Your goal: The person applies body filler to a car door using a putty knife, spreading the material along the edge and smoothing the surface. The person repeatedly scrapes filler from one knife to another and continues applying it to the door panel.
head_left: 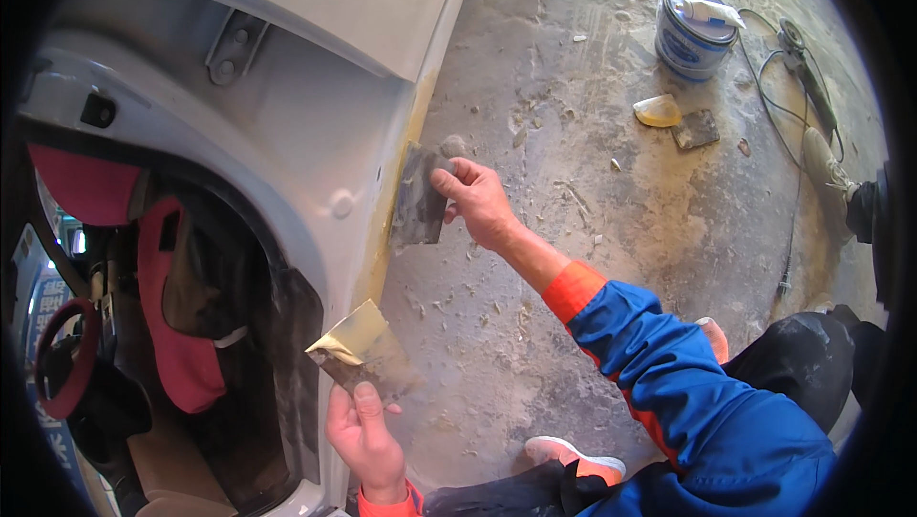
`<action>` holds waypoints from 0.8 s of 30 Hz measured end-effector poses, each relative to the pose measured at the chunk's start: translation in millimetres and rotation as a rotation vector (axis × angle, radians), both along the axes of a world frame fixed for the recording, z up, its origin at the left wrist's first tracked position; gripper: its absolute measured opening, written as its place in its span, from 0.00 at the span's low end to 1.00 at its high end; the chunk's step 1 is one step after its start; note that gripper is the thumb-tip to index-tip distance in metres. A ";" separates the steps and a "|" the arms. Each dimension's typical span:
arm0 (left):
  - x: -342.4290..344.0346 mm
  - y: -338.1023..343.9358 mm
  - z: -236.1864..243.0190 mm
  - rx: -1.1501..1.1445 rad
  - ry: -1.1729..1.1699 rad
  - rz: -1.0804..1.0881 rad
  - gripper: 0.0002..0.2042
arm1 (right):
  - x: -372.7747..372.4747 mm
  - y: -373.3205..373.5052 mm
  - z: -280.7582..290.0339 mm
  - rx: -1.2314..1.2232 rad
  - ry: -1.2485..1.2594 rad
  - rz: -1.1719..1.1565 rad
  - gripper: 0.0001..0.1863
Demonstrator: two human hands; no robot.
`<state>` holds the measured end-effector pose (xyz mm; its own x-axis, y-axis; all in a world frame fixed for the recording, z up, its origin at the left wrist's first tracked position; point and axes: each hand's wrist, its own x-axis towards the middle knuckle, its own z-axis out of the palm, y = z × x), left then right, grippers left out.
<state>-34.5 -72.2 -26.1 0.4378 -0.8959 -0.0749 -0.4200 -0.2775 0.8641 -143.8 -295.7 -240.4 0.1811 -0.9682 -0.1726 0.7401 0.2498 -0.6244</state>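
My right hand [476, 202] grips a dark, thin spreader [418, 207] against the edge of a white vehicle body [287, 135], where a yellowish strip [374, 273] runs along the panel's edge. Lower down, my left hand [369, 441] holds a second, flat spreader [387, 364] with a pale yellow smear of paste [344, 335] on it, beside the door frame.
Dusty floor [535, 58] with a lidded bucket [688, 53], white tube [707, 10], yellowish piece [656, 111], dark square [695, 130] and corded tool [807, 77]. Another person's shoe and leg [826, 183] are at right; inside the vehicle are pink seats [186, 364] and a steering wheel [67, 407].
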 end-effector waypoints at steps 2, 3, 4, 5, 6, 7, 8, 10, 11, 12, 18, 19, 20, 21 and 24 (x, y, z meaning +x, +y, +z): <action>0.1 0.1 -0.1 -0.001 0.002 -0.010 0.15 | 4.1 5.4 3.7 -0.017 -0.024 -0.001 0.14; 0.4 0.0 -0.4 -0.001 0.003 -0.016 0.15 | 6.0 7.3 5.1 0.005 -0.019 0.006 0.14; 0.6 0.3 -0.5 -0.001 0.004 -0.023 0.15 | 8.3 9.2 6.2 -0.006 -0.032 -0.016 0.14; 0.8 0.3 -0.9 0.001 0.005 -0.016 0.15 | 10.2 9.9 7.2 0.004 -0.023 -0.013 0.14; 1.1 0.6 -0.9 0.004 0.003 -0.009 0.14 | 12.5 10.8 7.8 0.006 -0.020 -0.012 0.14; 1.3 0.6 -1.0 0.007 0.003 -0.003 0.14 | 14.7 10.7 8.0 -0.006 -0.025 -0.014 0.14; 1.6 0.4 -1.1 0.005 0.002 -0.008 0.14 | 17.0 10.2 7.6 0.011 -0.020 -0.026 0.14; 1.9 -0.1 -1.4 0.006 0.000 -0.014 0.14 | 21.2 8.2 4.7 0.026 -0.020 -0.054 0.13; 2.0 -0.4 -1.5 0.002 0.004 -0.023 0.14 | 22.8 7.2 2.0 0.021 -0.009 -0.073 0.13; 1.8 -0.7 -1.7 0.004 0.006 -0.028 0.14 | 24.0 6.0 -1.6 0.023 0.006 -0.087 0.13; -0.9 -1.6 -3.8 0.006 0.005 -0.021 0.14 | 14.5 4.4 -30.5 0.123 0.056 -0.117 0.12; -1.2 -1.8 -4.2 0.010 0.002 -0.020 0.14 | 10.0 3.9 -34.0 0.198 0.077 -0.104 0.12; -1.5 -2.0 -4.4 0.006 0.000 -0.029 0.14 | 4.0 1.6 -36.7 0.190 0.051 -0.092 0.11; -1.6 -2.3 -4.5 0.006 -0.003 -0.032 0.15 | -1.4 -2.1 -37.9 0.107 -0.002 -0.114 0.11; -1.7 -3.6 -5.2 0.016 0.001 -0.036 0.15 | -17.1 -18.9 -36.3 0.039 -0.037 -0.107 0.12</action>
